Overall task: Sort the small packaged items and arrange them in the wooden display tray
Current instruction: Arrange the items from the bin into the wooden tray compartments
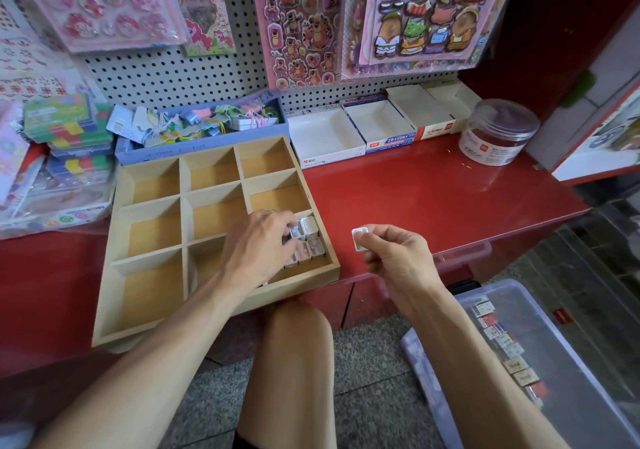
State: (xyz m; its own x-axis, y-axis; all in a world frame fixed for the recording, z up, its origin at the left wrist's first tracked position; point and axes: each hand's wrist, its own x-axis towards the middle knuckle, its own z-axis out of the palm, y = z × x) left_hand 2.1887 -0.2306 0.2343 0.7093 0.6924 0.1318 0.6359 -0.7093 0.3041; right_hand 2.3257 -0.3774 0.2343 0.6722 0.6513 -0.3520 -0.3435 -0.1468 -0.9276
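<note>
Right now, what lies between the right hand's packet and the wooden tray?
Head view: only bare red counter between the packet pinched by the right hand and the wooden tray.

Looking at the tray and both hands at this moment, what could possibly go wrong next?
1. The left hand works among the small packages standing tightly in the near right compartment; it could tip them.
2. The wooden tray seems to hang over the red counter's front edge; pressing down there might tilt it.
3. The right hand only pinches one white package by fingertips above the counter; it may slip and fall.
</note>
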